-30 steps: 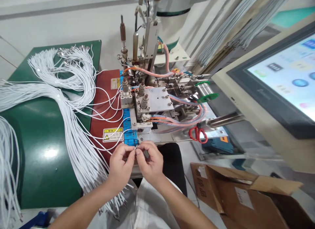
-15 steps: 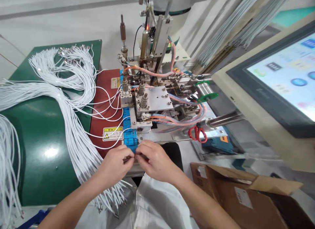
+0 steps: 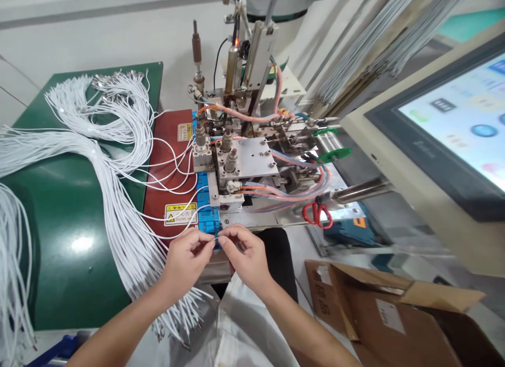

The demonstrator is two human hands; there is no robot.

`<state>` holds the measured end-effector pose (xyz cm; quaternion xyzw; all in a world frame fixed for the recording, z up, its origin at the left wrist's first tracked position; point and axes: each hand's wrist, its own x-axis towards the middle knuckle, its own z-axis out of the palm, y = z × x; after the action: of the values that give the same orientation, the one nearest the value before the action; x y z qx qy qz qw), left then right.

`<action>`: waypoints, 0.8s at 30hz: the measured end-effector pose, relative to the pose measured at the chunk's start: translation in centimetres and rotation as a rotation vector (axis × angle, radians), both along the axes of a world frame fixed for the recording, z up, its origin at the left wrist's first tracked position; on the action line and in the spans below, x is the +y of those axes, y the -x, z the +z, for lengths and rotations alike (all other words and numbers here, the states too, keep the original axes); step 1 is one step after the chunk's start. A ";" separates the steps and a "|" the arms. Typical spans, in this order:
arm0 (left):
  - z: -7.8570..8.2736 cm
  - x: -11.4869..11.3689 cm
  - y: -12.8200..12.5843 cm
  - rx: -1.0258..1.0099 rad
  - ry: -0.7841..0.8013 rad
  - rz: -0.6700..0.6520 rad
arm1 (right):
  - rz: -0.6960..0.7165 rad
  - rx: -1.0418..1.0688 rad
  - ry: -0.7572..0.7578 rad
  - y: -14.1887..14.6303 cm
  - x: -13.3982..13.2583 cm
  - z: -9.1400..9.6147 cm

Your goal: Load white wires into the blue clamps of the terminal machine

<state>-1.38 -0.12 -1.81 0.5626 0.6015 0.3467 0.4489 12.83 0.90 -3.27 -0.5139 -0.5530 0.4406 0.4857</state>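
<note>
My left hand (image 3: 186,257) is closed in a pinch at the front of the machine, with the short end of a thin white cable (image 3: 215,239) just showing at its fingertips. Facing it, my right hand (image 3: 245,257) pinches the same tip between thumb and forefinger. Most of this cable is hidden by the fingers. Right behind the fingertips is a row of blue clamp blocks (image 3: 205,216); white cables run into it from the left. A thick bundle of white cables (image 3: 112,199) hangs past my left forearm, its ends loose below.
A green table (image 3: 79,277) carries more cable bundles. The red-brown plate (image 3: 165,170) has warning labels. Behind the blocks stands a machine (image 3: 252,159) with cylinders, hoses and a wire spool (image 3: 331,146). Red-handled scissors (image 3: 317,214), a touchscreen (image 3: 461,130) and a cardboard box (image 3: 386,314) are to the right.
Both hands have shifted slightly and their fingers have straightened at the tips, so the small cable end now shows between them. The cables and machine look unchanged.
</note>
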 end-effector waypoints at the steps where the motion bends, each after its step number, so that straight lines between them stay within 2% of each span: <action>1: 0.0 0.0 0.1 0.012 0.000 -0.013 | 0.010 -0.017 -0.002 0.0 0.1 0.1; 9: 0.1 0.2 0.1 0.010 0.041 -0.061 | 0.059 -0.120 -0.055 -0.4 0.3 0.3; 16: 0.7 0.9 0.0 -0.185 0.298 -0.025 | 0.092 -0.103 -0.067 -0.7 0.0 0.0; 21: 0.8 1.2 -0.3 -0.147 0.308 -0.003 | 0.050 -0.112 -0.073 -0.7 -0.3 -0.2; 24: 1.2 1.2 0.4 -0.027 0.236 -0.029 | -0.002 -0.154 -0.054 -0.8 -0.1 -0.5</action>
<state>-1.76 1.12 -0.63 0.5097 0.6239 0.2744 0.5251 13.64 0.84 -3.79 -0.5335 -0.6000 0.3845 0.4557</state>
